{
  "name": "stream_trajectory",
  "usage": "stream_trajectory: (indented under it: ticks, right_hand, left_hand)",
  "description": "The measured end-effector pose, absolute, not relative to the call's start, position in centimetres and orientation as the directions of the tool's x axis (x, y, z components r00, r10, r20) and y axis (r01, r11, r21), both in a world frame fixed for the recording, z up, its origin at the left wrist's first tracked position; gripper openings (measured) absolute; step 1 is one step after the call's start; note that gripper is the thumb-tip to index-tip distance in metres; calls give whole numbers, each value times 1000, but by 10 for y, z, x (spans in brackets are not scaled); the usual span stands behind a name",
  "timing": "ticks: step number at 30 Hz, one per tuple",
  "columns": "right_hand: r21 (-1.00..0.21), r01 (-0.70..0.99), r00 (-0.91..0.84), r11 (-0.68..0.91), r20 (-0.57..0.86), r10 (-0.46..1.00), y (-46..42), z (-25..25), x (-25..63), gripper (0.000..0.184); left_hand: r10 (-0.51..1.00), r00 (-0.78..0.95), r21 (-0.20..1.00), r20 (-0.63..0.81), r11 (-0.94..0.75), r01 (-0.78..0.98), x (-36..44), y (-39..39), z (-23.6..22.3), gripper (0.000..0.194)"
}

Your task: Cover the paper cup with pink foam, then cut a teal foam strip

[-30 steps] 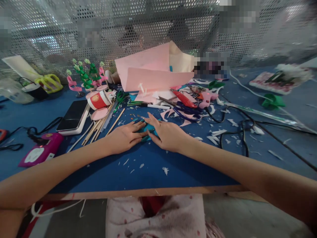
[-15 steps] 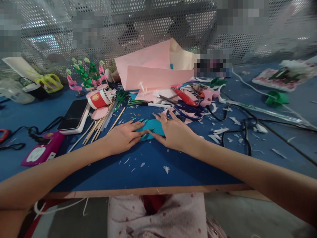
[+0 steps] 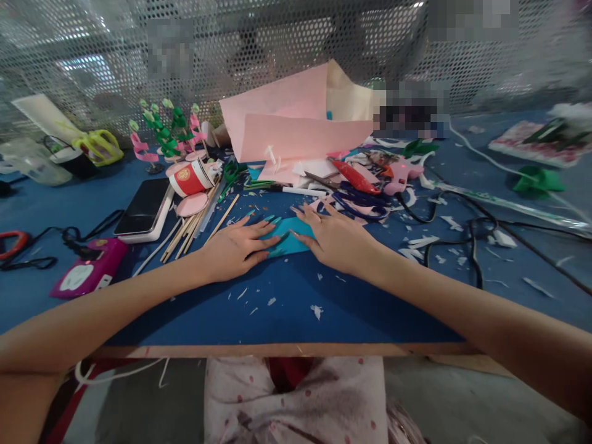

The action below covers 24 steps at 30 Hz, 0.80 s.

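A piece of blue paper (image 3: 297, 242) lies flat on the blue tabletop, partly covered by my fingers. My left hand (image 3: 238, 246) rests palm down on its left side, fingers stretched out and spread. On the right side my right hand (image 3: 337, 237) presses down with its fingers extended, the thumb pointing toward the left fingertips. Neither hand grips anything. Just beyond my right hand are dark blue-handled scissors (image 3: 361, 203) and pink paper scraps. Wooden sticks (image 3: 187, 237) lie left of my left hand.
Large pink sheets (image 3: 300, 139) stand at the back. A red-and-white paper cup (image 3: 190, 179), a phone (image 3: 147, 206) and a purple power bank-like box (image 3: 87, 268) are at left. A pink glue gun (image 3: 401, 177), black cables (image 3: 472, 246) and white paper scraps (image 3: 317, 311) spread over the right and front.
The view has shifted slightly, so things appear a little farther right and higher. Both hands stay on the blue paper; my left fingers are spread a bit differently over it.
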State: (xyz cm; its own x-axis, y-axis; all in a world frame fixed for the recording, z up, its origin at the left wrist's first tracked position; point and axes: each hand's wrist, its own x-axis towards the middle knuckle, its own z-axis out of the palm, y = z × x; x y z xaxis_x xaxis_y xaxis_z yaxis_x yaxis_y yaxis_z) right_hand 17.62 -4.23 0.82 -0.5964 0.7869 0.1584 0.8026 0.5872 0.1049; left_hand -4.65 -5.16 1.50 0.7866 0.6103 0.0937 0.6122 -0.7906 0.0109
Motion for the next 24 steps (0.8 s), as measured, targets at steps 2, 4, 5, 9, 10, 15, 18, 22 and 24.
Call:
stream_trajectory:
  ticks: [2, 4, 5, 9, 10, 15, 18, 22, 24]
  right_hand:
    - [118, 803, -596, 584, 159, 787, -43, 8, 175, 55]
    - [133, 799, -602, 587, 147, 785, -44, 9, 175, 53]
    - [137, 796, -605, 590, 140, 784, -44, 9, 176, 53]
    - [118, 775, -631, 621, 100, 769, -42, 9, 181, 53]
    - [114, 766, -642, 632, 97, 760, -40, 8, 183, 53]
    - [134, 664, -748, 736, 131, 651, -27, 2, 201, 48]
    - [137, 620, -784, 772, 125, 608, -21, 0, 209, 48]
    - [126, 595, -803, 794, 146, 578, -17, -1, 212, 48]
    - [108, 597, -800, 795, 152, 580, -17, 0, 211, 48]
  left_hand:
    - [606, 791, -6, 89, -794, 608, -46, -52, 15, 38]
    - [593, 800, -32, 95, -801, 598, -45, -52, 15, 39]
    - [585, 805, -48, 105, -805, 591, -45, -52, 14, 39]
    - [537, 829, -119, 157, -823, 556, -45, -52, 11, 36]
    - [526, 835, -133, 165, -827, 547, -45, -52, 10, 35]
    - [503, 851, -171, 152, -835, 524, -44, -52, 12, 36]
    - [499, 856, -175, 134, -839, 516, -44, -52, 13, 37]
    - [489, 861, -164, 137, -846, 507, -44, -52, 13, 36]
    - [483, 865, -155, 138, -852, 500, -43, -52, 13, 35]
